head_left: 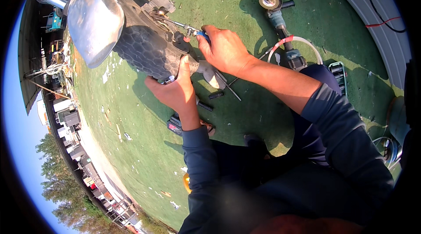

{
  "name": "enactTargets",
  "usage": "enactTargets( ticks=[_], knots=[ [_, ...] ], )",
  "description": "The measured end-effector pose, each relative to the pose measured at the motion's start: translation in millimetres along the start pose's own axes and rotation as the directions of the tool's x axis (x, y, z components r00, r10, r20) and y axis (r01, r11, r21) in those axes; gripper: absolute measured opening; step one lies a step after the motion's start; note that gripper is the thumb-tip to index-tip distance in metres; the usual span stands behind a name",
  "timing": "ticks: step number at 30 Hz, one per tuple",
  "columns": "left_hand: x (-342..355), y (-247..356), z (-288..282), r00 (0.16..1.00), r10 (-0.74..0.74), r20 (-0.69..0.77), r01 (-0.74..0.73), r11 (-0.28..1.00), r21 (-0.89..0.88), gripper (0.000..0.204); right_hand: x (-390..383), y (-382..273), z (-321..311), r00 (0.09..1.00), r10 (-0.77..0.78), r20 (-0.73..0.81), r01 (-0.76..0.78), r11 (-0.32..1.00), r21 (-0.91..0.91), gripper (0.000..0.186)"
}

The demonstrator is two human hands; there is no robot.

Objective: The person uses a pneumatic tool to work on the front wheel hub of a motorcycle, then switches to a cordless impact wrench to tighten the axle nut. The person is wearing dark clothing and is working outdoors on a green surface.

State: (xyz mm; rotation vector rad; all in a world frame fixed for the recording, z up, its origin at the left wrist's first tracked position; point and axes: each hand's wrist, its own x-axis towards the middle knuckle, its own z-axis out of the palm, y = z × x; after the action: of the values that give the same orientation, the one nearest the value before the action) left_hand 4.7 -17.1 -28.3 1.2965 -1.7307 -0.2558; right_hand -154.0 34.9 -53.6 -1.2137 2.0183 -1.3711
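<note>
no packages, labels, signs, screens visible

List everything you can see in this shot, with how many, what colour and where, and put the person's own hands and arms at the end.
Ribbed cylinder: one, dark grey honeycomb pattern, upper left, held off the ground.
Metal guard: one, shiny silver, curved, top left over the cylinder.
Hand tool: one, silver shaft with blue handle, at the cylinder's end.
Angle grinder: one, blue-grey with a disc, lying top centre.
Hose: one, clear with red tape, right of centre.
Green mat: one, covers the ground.
Small dark bits: two or three, on the mat at centre.
Left hand: one, under the cylinder's end, dark blue sleeve.
Right hand: one, gripping the tool's blue handle.
</note>
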Motion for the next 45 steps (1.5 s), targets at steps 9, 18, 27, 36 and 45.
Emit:
enactTargets(
  ticks=[9, 18, 27, 36, 45],
  knots=[
    [-0.1, -0.1, 0.9, 1.0, -0.011, 0.01, 0.011, 1.0, -0.015, 0.083, 0.4, 7.0, 7.3, 0.997, -0.044, -0.062, 0.044, 0.999, -0.001, 0.031],
    [-0.3, 6.3, -3.1, 0.999, -0.023, 0.032, 0.024, 1.0, -0.02, 0.078, 0.9, -0.8, 1.9, 1.0, 0.002, 0.004, -0.002, 1.0, 0.004, 0.036],
    [0.7, 10.4, -3.7, 0.994, -0.098, 0.047, 0.094, 0.993, 0.074, 0.081, 1.2, 5.0, 9.3, 0.999, -0.014, -0.048, 0.015, 1.0, 0.023, 0.033],
    [1.8, 13.3, -6.0, 0.992, -0.106, 0.065, 0.108, 0.994, -0.032, 0.083, 2.8, 8.0, 13.9, 0.997, -0.03, -0.077, 0.032, 0.999, 0.027, 0.034],
    [9.4, 29.2, -12.9, 0.986, -0.152, 0.063, 0.145, 0.984, 0.101, 0.085, 5.4, 10.1, 13.4, 0.998, -0.04, -0.058, 0.04, 0.999, -0.001, 0.035]
  ],
)
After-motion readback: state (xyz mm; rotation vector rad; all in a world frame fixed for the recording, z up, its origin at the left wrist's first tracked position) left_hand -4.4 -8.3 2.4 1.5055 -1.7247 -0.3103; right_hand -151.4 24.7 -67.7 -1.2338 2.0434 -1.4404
